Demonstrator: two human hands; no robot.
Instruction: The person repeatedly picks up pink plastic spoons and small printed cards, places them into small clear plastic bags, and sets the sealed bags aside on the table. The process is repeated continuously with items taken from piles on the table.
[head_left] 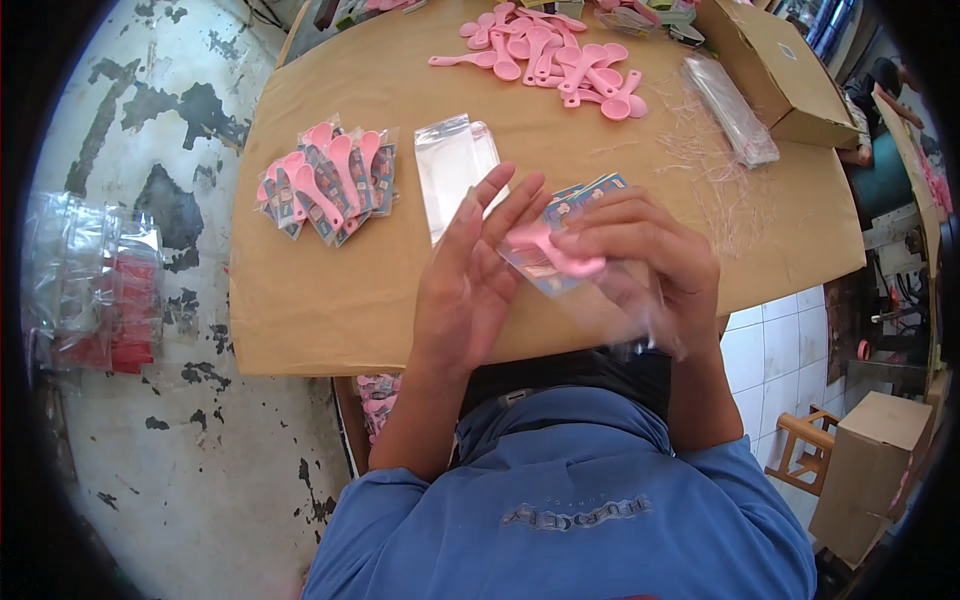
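In front of my body, over the brown-covered table, my right hand (pixel 640 240) pinches a pink spoon (pixel 555 250) together with a clear plastic bag (pixel 645 305), part of it blurred. My left hand (pixel 472 265) faces it with fingers stretched and palm turned inward, close to the spoon's bowl; whether it touches the packet cannot be made out. Behind my right fingers lie blue printed cards (pixel 603 184), partly hidden. A stack of clear bags (pixel 450 165) rests flat just beyond my left fingertips. Left of it sits a pile of packed pink spoons with cards (pixel 325 185).
Loose pink spoons (pixel 545 55) are heaped at the table's far side. A bundle of clear sleeves (pixel 730 110) lies at the right beside an open cardboard box (pixel 785 75), with thin pink strands (pixel 735 200) scattered near. Plastic packs (pixel 95 280) hang at the left wall; a wooden stool (pixel 803 448) stands right.
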